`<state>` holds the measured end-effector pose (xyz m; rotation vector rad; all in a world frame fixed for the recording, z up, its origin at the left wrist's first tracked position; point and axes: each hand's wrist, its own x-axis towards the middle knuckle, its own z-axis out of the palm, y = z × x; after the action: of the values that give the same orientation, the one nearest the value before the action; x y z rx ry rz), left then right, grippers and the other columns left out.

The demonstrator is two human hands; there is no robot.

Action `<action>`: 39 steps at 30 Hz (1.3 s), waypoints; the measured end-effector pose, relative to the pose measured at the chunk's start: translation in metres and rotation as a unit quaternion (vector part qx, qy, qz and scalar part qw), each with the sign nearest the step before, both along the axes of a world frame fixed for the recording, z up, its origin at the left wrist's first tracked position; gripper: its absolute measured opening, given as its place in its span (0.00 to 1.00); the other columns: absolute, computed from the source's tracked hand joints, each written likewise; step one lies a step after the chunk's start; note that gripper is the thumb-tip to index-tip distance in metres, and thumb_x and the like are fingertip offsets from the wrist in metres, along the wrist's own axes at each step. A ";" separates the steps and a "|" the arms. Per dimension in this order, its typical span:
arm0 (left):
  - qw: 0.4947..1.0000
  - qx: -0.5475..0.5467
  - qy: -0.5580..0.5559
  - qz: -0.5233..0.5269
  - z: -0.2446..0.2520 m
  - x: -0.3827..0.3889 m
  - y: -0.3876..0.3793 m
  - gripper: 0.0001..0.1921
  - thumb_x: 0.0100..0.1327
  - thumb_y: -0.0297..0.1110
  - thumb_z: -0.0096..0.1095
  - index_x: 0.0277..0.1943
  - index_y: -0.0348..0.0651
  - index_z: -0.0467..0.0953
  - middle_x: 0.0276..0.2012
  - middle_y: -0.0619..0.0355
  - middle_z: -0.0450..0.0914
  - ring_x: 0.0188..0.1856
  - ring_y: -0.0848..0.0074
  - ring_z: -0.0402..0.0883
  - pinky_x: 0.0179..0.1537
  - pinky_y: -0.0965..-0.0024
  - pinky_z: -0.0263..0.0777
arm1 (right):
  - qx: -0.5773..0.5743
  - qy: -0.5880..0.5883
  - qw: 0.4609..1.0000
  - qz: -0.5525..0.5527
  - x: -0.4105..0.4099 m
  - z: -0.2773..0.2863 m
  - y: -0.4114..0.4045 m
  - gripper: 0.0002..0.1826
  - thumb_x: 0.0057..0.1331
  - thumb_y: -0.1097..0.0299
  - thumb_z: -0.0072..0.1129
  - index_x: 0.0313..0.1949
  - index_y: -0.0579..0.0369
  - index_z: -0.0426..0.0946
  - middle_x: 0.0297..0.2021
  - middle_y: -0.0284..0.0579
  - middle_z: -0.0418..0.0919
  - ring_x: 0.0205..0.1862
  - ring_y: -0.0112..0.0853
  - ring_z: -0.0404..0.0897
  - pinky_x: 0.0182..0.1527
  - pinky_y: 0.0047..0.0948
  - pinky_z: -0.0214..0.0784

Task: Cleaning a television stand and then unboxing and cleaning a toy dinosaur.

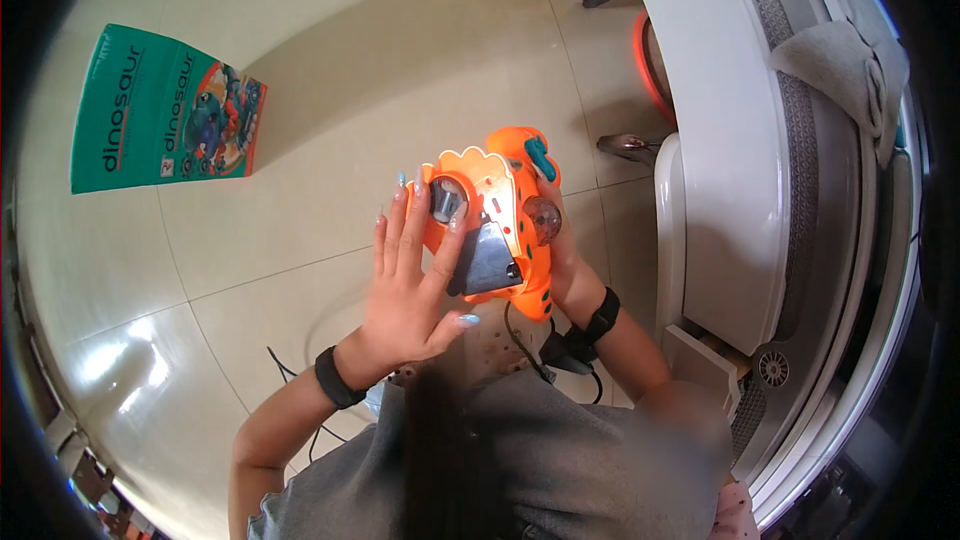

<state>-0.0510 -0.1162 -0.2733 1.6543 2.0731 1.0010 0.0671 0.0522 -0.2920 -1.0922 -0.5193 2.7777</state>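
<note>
An orange plastic dinosaur toy [496,202] is held in front of me, its underside turned up, with a dark battery-compartment area [487,259] and a round recess showing. My right hand [568,262] grips the toy from its right side, most of its fingers hidden behind it. My left hand [409,277] lies flat with spread fingers on the toy's left part, the index fingertip at the rim of the round recess. A clear faceted dome [542,220] sticks out on the toy's right side, below a teal-and-orange part.
A green dinosaur box [135,112] stands on the tiled floor at the left. White furniture [720,255] with metal feet and a grey cloth [832,67] on it runs along the right. Black cables [517,334] hang below the toy. Orange-rimmed round objects [646,60] lie beside the furniture.
</note>
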 end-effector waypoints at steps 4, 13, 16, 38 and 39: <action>1.000 -0.010 -0.011 -0.008 -0.005 0.002 0.003 0.42 0.63 0.66 0.36 0.70 0.42 0.50 0.69 0.32 0.39 0.70 0.37 0.38 0.64 0.36 0.37 | -0.055 0.042 0.998 -0.003 -0.005 0.007 0.004 0.27 0.67 0.42 0.44 0.55 0.49 0.69 0.48 0.35 0.76 0.47 0.29 0.77 0.52 0.30 0.69; 0.997 0.059 -0.058 0.004 -0.020 -0.015 0.003 0.43 0.64 0.57 0.43 0.70 0.32 0.41 0.70 0.33 0.38 0.71 0.41 0.37 0.67 0.44 0.34 | 0.045 0.043 0.997 0.043 -0.015 0.019 0.004 0.31 0.66 0.42 0.47 0.60 0.50 0.62 0.54 0.36 0.71 0.53 0.27 0.73 0.54 0.32 0.67; 0.990 0.084 -0.112 0.019 -0.027 -0.026 0.004 0.40 0.65 0.47 0.46 0.70 0.30 0.38 0.70 0.33 0.38 0.71 0.42 0.37 0.68 0.48 0.33 | 0.174 -0.014 0.983 0.047 -0.023 -0.003 0.015 0.31 0.65 0.45 0.51 0.60 0.51 0.61 0.54 0.35 0.70 0.54 0.25 0.72 0.54 0.32 0.67; 0.965 -0.163 -0.185 0.091 -0.090 -0.051 0.001 0.40 0.54 0.22 0.48 0.69 0.29 0.40 0.68 0.36 0.49 0.71 0.50 0.46 0.69 0.58 0.46 | 0.845 -0.118 0.486 0.192 -0.005 -0.052 0.027 0.45 0.46 0.55 0.71 0.61 0.57 0.63 0.42 0.41 0.75 0.42 0.42 0.71 0.44 0.36 0.70; 0.965 -0.172 -0.185 0.065 -0.091 -0.050 0.004 0.39 0.54 0.23 0.48 0.69 0.29 0.41 0.67 0.36 0.50 0.70 0.49 0.47 0.69 0.58 0.47 | 0.802 -0.108 0.563 0.166 -0.002 -0.049 0.026 0.44 0.46 0.56 0.71 0.61 0.58 0.63 0.44 0.41 0.75 0.43 0.42 0.71 0.46 0.36 0.68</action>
<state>-0.1013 -0.1117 -0.3645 1.0817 1.9785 0.8483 0.0653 0.0778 -0.3413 -0.6546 -2.5764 1.0021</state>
